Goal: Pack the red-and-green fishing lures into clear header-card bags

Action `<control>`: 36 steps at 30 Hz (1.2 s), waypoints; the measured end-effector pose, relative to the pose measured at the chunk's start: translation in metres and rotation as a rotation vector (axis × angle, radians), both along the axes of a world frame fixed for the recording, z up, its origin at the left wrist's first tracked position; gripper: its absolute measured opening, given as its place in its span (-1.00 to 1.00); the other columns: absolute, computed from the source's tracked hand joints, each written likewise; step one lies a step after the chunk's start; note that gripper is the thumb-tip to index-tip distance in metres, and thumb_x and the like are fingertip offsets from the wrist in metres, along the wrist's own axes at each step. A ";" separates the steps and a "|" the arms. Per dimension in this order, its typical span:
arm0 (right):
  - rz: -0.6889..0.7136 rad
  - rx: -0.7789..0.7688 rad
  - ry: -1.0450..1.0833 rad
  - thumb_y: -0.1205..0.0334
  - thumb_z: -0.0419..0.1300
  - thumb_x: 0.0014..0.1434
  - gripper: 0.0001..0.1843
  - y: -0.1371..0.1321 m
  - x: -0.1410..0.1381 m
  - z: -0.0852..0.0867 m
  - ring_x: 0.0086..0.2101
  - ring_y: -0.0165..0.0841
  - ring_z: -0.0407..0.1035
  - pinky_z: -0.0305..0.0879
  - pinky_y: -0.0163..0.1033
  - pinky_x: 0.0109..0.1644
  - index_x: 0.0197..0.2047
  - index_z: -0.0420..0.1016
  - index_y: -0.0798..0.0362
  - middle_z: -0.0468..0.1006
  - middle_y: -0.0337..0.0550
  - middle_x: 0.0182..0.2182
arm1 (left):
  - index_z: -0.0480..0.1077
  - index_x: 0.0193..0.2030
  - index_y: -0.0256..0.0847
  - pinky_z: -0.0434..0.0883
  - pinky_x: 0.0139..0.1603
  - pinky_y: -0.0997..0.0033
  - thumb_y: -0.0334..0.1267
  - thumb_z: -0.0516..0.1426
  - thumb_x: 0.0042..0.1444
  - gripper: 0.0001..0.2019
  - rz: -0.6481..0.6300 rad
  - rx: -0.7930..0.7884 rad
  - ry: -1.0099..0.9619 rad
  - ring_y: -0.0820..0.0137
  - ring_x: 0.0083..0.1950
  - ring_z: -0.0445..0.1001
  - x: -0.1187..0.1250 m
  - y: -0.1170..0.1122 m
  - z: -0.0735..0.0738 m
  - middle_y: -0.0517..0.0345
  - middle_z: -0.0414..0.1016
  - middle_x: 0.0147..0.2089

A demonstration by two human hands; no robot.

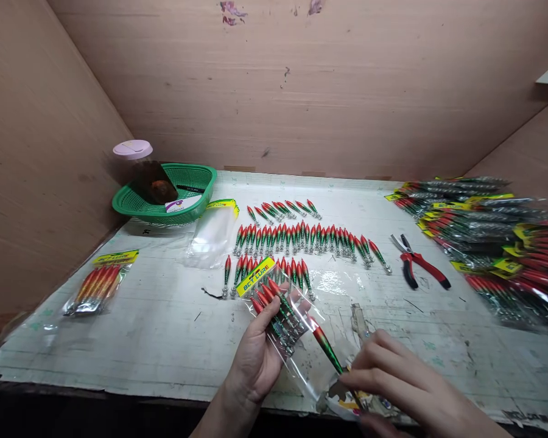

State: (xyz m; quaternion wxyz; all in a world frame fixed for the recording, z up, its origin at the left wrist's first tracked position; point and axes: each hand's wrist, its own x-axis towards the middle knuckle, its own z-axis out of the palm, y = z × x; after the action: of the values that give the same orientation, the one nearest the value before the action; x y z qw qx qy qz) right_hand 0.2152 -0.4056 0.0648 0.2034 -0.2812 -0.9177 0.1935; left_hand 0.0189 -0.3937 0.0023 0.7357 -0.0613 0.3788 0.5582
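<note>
My left hand (258,356) is closed around a clear plastic bag (301,371) with a yellow "BCT LURE" header. Several red-and-green squid lures lie inside it, under my thumb. In my right hand (393,380), a single squid lure (327,347) is pinched near its hook end, its red tip pointing toward the bag's open side. Whether that tip is inside the bag I cannot tell. Beyond my hands, squid lures (296,237) stand in rows on the white table (347,286); the bag partly hides the nearest row.
Red-handled pliers (422,271) lie right of the rows. Packed lure bags (484,237) are heaped at far right. At left are a green basket (201,182) holding a lidded cup (150,179), a stack of flat bags (214,234) and a bag of orange-red lures (100,286).
</note>
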 end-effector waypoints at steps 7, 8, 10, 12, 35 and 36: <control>-0.207 0.352 0.072 0.45 0.03 0.18 -0.76 -0.001 -0.018 -0.032 -0.22 -0.26 0.33 0.32 -0.15 -0.18 -0.15 0.45 0.11 0.54 -0.02 -0.21 | 0.37 0.07 -0.36 0.42 0.09 0.12 -0.36 0.12 0.15 -0.67 -0.028 0.025 -0.034 0.17 -0.04 0.53 0.002 -0.003 0.001 -0.11 0.56 -0.08; -0.225 0.366 0.065 0.47 0.02 0.17 -0.76 -0.001 -0.017 -0.035 -0.19 -0.24 0.32 0.31 -0.12 -0.14 -0.17 0.46 0.10 0.52 -0.01 -0.19 | 0.38 0.06 -0.37 0.42 0.09 0.13 -0.36 0.12 0.16 -0.67 -0.027 0.024 -0.036 0.17 -0.04 0.53 0.002 -0.003 0.002 -0.11 0.56 -0.08; -0.253 0.370 0.080 0.48 0.03 0.16 -0.74 -0.002 -0.016 -0.038 -0.18 -0.23 0.31 0.29 -0.09 -0.11 -0.16 0.46 0.08 0.50 0.00 -0.20 | 0.38 0.06 -0.38 0.41 0.10 0.16 -0.36 0.10 0.17 -0.68 -0.021 0.018 -0.036 0.19 -0.04 0.53 0.001 -0.003 0.004 -0.12 0.56 -0.09; -0.263 0.331 0.109 0.47 0.06 0.16 -0.75 0.000 -0.016 -0.038 -0.25 -0.28 0.32 0.29 -0.13 -0.16 -0.13 0.44 0.07 0.48 -0.03 -0.27 | 0.39 0.05 -0.38 0.42 0.09 0.18 -0.37 0.09 0.17 -0.70 -0.027 0.023 -0.042 0.20 -0.04 0.53 0.001 -0.003 0.006 -0.11 0.56 -0.10; -0.588 0.194 0.248 0.53 0.08 0.15 -0.82 -0.040 0.026 -0.110 -0.43 -0.41 0.29 0.30 -0.30 -0.41 -0.26 0.38 0.08 0.36 -0.19 -0.46 | 0.15 0.21 -0.16 0.43 -0.45 0.50 -0.49 0.36 -0.30 -0.14 -0.747 0.211 0.438 0.36 -0.44 0.53 0.042 -0.009 -0.039 0.11 0.51 -0.33; -0.602 0.170 0.240 0.52 0.08 0.16 -0.83 -0.040 0.027 -0.111 -0.43 -0.41 0.29 0.30 -0.30 -0.40 -0.27 0.38 0.07 0.36 -0.19 -0.46 | 0.07 0.26 -0.13 0.41 -0.46 0.52 -0.49 0.35 -0.27 -0.09 -0.734 0.229 0.529 0.38 -0.46 0.52 0.039 -0.014 -0.042 0.14 0.49 -0.34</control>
State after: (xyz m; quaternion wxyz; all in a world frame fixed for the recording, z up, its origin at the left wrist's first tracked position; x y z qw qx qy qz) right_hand 0.2420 -0.4455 -0.0465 0.3809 -0.4969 -0.7758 0.0790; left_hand 0.0577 -0.4081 -0.0400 0.7648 0.3027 0.4860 0.2954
